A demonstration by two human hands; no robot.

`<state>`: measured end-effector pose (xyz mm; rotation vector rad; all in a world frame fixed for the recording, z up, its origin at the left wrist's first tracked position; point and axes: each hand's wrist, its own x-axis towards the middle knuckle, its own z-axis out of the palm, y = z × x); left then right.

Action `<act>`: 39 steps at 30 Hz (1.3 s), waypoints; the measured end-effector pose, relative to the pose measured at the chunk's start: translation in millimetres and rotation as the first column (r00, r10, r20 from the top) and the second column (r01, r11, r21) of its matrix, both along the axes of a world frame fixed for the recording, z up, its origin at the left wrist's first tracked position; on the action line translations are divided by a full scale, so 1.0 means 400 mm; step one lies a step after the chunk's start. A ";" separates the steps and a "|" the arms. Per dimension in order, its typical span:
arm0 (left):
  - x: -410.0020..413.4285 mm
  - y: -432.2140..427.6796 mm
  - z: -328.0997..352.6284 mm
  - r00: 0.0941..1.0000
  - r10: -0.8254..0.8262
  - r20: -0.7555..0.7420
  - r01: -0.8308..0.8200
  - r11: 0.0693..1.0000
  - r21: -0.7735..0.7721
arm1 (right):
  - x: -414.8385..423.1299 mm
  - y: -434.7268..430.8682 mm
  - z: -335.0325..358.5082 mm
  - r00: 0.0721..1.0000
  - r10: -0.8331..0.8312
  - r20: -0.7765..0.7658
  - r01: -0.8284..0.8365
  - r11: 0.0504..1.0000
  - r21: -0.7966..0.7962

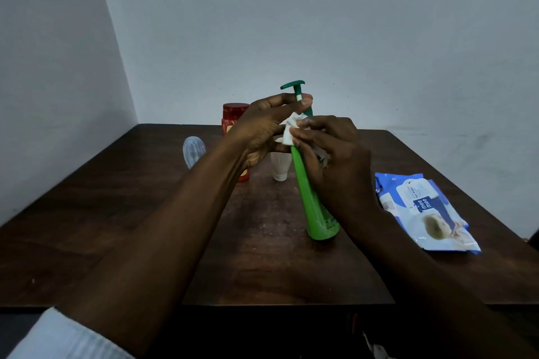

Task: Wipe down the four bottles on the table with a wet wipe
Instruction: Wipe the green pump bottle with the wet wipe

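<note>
Behind your hands stand a red lidded plastic jar [233,114], a clear rounded bottle [193,151] and a white squeeze tube [280,167]. A blue wet-wipe pack [423,210] lies to the right. The tall green pump bottle [312,198] leans on the dark wooden table [116,227]. Your left hand [262,128] pinches its pump neck, and your right hand [335,154] curls round a crumpled white wipe [291,130], pressing it there.

4 bottles: 1 green pump bottle [313,201], 1 red bottle [233,114], 1 white tube [280,165], 1 clear bottle [193,151]. 1 wet wipe [290,132], 1 wipes pack [423,210], 1 table [116,227].
</note>
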<state>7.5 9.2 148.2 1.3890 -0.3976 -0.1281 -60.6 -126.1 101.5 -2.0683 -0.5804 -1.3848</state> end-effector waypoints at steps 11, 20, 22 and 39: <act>0.006 0.005 0.000 0.999 -0.031 0.012 0.031 0.999 0.033 | 0.021 -0.035 0.000 0.998 0.058 -0.009 -0.058 0.998 0.036; 0.017 0.022 -0.013 0.998 -0.057 0.025 0.057 0.998 0.023 | 0.041 -0.055 0.003 0.974 0.152 -0.171 -0.089 0.940 0.329; 0.017 0.025 -0.014 0.998 -0.061 0.015 0.061 0.998 0.014 | 0.051 -0.056 0.005 0.956 0.181 -0.229 -0.078 0.915 0.396; 0.004 -0.003 -0.021 0.994 0.043 0.102 -0.044 0.999 0.004 | 0.032 -0.019 0.011 0.997 0.052 -0.055 -0.055 0.997 -0.052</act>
